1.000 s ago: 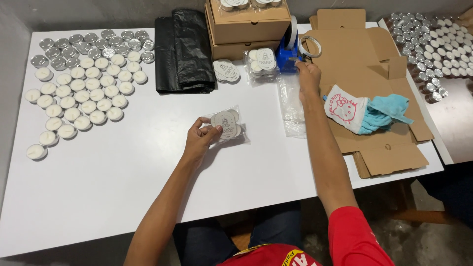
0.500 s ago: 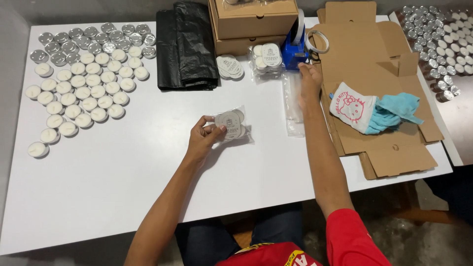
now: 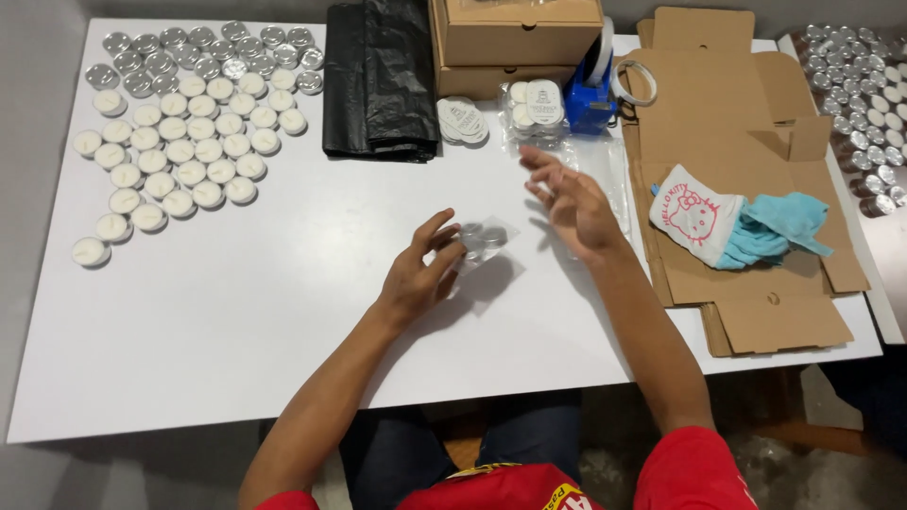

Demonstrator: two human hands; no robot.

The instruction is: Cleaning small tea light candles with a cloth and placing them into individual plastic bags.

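Observation:
My left hand (image 3: 420, 274) grips the left edge of a small clear packet of tealights (image 3: 484, 240) that lies on the white table (image 3: 236, 321), silver bottoms facing up. My right hand (image 3: 572, 200) hovers just right of the packet, above the table, fingers spread and palm turned towards the left hand. I see nothing in it. Behind it lie clear empty bags (image 3: 609, 175), a blue tape dispenser (image 3: 590, 99) and a loose tape roll (image 3: 635, 83).
Several white and silver tealights (image 3: 179, 142) cover the far left. A folded black plastic bag (image 3: 378, 85), stacked cardboard boxes (image 3: 515, 38), round labels (image 3: 461, 121) and a filled packet (image 3: 535, 106) line the back. Flat cardboard (image 3: 746, 132) with a white-and-blue cloth (image 3: 732, 225) lies right.
My right hand has come back from the tape dispenser to beside the packet. The left hand has turned the packet over, so its label no longer shows.

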